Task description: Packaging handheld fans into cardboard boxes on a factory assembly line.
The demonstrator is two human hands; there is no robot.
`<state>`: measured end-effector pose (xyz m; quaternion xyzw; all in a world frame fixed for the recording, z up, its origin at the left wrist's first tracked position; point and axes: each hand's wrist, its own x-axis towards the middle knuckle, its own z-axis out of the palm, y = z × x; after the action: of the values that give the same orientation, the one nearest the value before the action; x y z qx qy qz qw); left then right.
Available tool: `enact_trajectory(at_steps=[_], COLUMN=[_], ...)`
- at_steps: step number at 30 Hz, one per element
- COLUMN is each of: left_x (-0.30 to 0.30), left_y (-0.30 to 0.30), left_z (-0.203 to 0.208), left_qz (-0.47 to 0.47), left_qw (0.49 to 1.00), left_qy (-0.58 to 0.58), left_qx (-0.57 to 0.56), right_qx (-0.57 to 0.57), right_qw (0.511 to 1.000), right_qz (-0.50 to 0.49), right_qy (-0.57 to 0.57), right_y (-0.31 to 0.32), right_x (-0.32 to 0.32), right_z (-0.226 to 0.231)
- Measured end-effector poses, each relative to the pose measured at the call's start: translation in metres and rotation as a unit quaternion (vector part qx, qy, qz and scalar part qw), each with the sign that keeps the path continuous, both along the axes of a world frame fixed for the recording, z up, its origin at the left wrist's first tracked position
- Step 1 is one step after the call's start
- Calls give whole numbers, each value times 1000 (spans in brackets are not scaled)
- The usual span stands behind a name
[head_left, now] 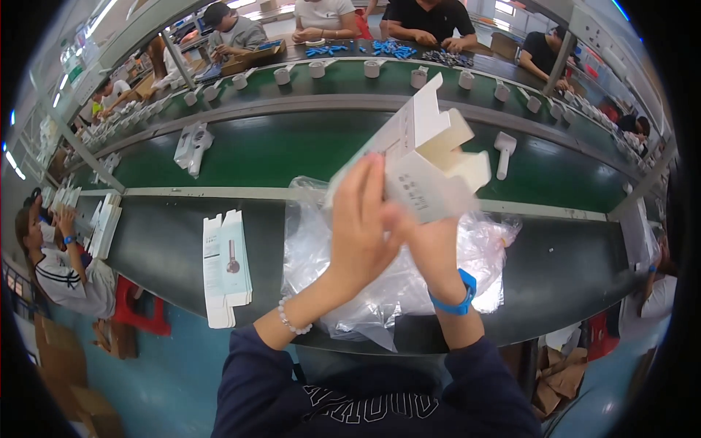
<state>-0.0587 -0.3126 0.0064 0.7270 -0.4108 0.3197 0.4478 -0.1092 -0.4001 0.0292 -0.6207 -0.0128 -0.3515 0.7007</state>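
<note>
A white cardboard carton (431, 182) is raised in the air in front of me, tilted, its end flaps standing open toward the upper right. My left hand (361, 226) grips it from the left, with long fingers laid along its side. Against the lower end of the carton is my right hand (432, 244), which holds it from below; motion blurs it and the carton hides most of its fingers. Under both hands, a heap of clear plastic bags (321, 255) covers the middle of the dark table. Flattened printed cartons (226, 266) lie stacked left of the bags.
Beyond the table runs a green conveyor belt (255, 150), carrying a bagged white device (193, 148) and a bare white handheld device (504, 155). Another belt behind holds several small white devices (372, 68). Co-workers sit along the far side and at both ends. A metal post (84, 153) stands left.
</note>
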Motion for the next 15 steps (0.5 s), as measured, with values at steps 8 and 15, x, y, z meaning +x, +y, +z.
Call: enact_trajectory(at_steps=[8,15], left_x=[26,30], left_y=[14,-2], left_z=[18,-4], left_qz=[-325,-348], left_qw=[923,843], left_qy=[207,409], left_qx=[10,45], right_qx=[-13,-75], right_qw=[942,987], right_qz=[284,-51], right_qy=[-178,-132], right_y=[-70,-34], right_x=[8,14], right_z=[5,8])
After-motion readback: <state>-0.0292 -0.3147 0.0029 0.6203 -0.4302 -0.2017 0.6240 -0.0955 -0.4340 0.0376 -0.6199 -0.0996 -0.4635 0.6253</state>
